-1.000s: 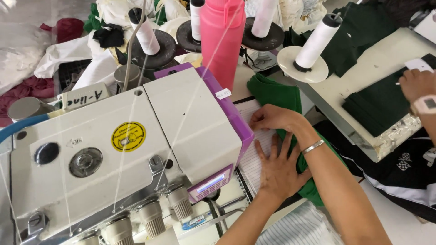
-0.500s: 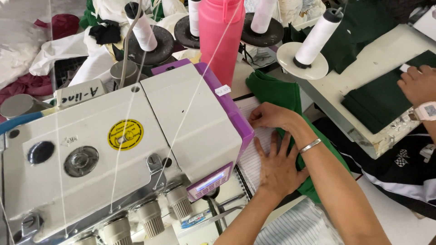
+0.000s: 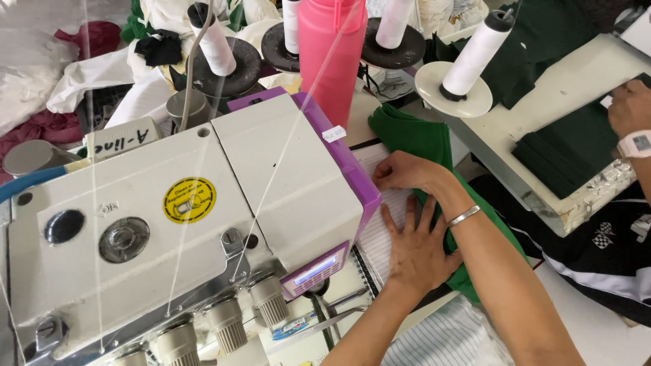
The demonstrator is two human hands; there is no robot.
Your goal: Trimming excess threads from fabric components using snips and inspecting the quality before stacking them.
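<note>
The left hand (image 3: 415,244) lies flat, palm down, fingers spread and pointing away from the body toward the machine. It presses on a white lined sheet of a spiral-bound notebook (image 3: 386,234) that lies on the desk just beside the purple right edge of the white overlock sewing machine (image 3: 203,224). It grips nothing; its heel and outer edge rest at the border of a bright green piece of knit fabric (image 3: 420,139).

The right forearm comes up from the lower right corner, crosses over the left wrist and carries a thin silver bangle (image 3: 464,216). The right hand (image 3: 407,173) is bent at the wrist, knuckles up, fingers curled down toward the notebook page and the fold of the green fabric; whether the fingertips pinch the cloth or only press on it cannot be told.

The green fabric runs from behind the machine's right side, under both hands, down to the near edge of the desk. Behind it stand a tall pink plastic bottle (image 3: 333,54) and a white thread cone on a cream round stand (image 3: 468,68).

At the right edge, on a neighbouring cream desk (image 3: 542,102), another person's hand wearing a white square wristwatch (image 3: 634,112) rests on a stack of dark green cut cloth pieces (image 3: 569,152).
</note>
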